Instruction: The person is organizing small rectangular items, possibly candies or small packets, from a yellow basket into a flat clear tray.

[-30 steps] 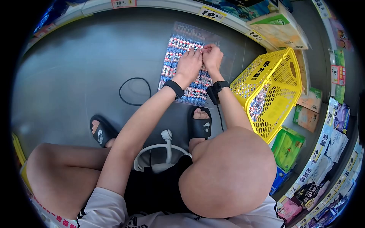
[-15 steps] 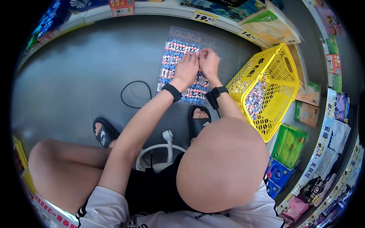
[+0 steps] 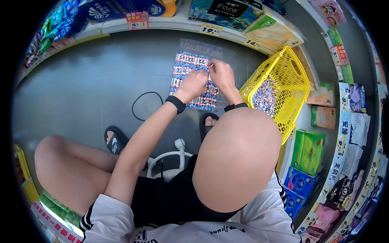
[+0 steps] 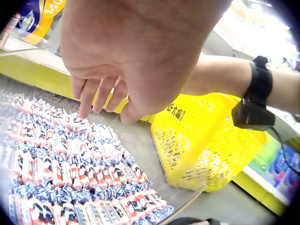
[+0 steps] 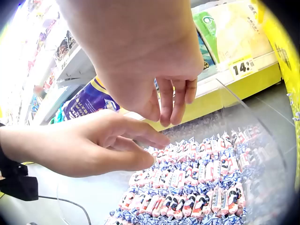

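Rows of wrapped candies [image 3: 190, 59], in white, red and blue wrappers with twisted ends, fill most of a clear plastic box [image 3: 202, 47] on the floor. Over the middle rows is my left hand [image 3: 192, 85], its fingers bent loosely downward with nothing showing between them. Just to its right, my right hand [image 3: 221, 75] hangs over the box's right side, fingers loosely curled and fingertips close above the candies. In the right wrist view, the left hand's thumb and fingers overlap the far candy rows, below the right hand's fingers [image 5: 177, 105].
A yellow perforated basket [image 3: 298, 73], tipped on its side and holding many loose candies [image 3: 265, 97], lies to the right. Shelves with tissue packs [image 3: 310, 152] curve round the back and right. A black cable loop [image 3: 135, 107] lies left of the box.
My left hand has drawn back slightly from the far rows, its fingers now bent instead of stretched flat. My right hand has shifted slightly farther forward over the box. The head view has tilted up.
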`<state>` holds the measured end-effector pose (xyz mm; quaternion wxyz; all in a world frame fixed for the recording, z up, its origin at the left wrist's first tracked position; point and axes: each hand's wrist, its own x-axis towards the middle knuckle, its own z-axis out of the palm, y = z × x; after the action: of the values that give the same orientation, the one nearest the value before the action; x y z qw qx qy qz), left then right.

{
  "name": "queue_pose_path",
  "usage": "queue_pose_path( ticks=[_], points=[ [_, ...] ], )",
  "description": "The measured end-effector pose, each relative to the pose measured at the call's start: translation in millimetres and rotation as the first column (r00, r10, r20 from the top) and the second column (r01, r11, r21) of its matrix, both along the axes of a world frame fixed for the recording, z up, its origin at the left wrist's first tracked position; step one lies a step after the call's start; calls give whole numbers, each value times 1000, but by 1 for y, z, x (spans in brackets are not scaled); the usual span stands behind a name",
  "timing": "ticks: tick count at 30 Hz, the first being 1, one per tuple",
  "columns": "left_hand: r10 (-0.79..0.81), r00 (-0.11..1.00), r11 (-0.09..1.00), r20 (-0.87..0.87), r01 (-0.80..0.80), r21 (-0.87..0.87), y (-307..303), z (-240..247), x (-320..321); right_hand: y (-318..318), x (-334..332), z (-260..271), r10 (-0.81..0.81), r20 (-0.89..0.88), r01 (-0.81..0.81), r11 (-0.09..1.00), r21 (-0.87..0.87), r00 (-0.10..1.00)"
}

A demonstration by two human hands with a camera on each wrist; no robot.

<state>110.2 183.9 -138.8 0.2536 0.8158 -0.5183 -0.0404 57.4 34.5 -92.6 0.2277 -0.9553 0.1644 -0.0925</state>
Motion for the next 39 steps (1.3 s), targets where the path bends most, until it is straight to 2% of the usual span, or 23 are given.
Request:
queue_pose_path(
  ticks=[1,3,4,8,10,13,14,16,19,20,23,25,29,33,35,37,39],
  points=[
    [-3,1000,1000,4,3,-3,2,3,0,0,-3,4,51,-9,-51,999,-19,999],
    [15,991,999,-136,-10,37,7,9,-1,3,-13,12,78,0,-78,997,-29,997],
    [4,991,1000,-134,-6,-16,12,12,-2,4,-16,16,109,4,-109,993,-36,994],
    [-90,987,995,-134,83,-54,17,31,1,5,-38,29,204,22,-201,975,-99,979],
    [-120,983,992,-141,113,-56,15,40,-3,3,-48,34,250,137,-227,960,-164,959],
    [-166,977,986,-132,161,-54,7,54,-12,0,-61,49,182,121,-171,981,-96,976],
    [-178,977,980,-118,165,-113,3,58,-17,-3,-66,56,179,125,-167,981,-101,976],
    [-208,975,950,-83,181,-253,-3,68,-30,0,-79,79,117,94,-121,992,40,989],
    [-221,971,937,-90,186,-296,-17,83,-48,-14,-95,88,102,122,-109,993,51,987],
    [-228,970,924,-85,188,-333,-23,87,-54,-17,-103,91,52,115,-62,994,88,992],
    [-263,961,921,-83,224,-319,-39,102,-69,-29,-126,112,-48,35,44,994,100,998],
    [-280,957,917,-72,244,-316,-51,116,-79,-47,-138,108,-59,59,53,993,102,996],
    [-314,949,907,-34,289,-306,-82,127,-97,-77,-170,103,-181,60,175,981,82,982],
    [-393,919,874,40,386,-296,-119,130,-108,-109,-195,91,-236,-20,235,972,-29,972],
    [-428,902,876,52,428,-222,-136,127,-115,-125,-206,81,-258,-109,250,965,-76,960],
    [-459,886,855,69,461,-238,-151,117,-119,-138,-217,74,-259,-133,257,966,-35,957],
    [-551,826,813,116,563,-150,-169,109,-122,-150,-224,68,-262,-252,261,964,-38,932]
  ],
)
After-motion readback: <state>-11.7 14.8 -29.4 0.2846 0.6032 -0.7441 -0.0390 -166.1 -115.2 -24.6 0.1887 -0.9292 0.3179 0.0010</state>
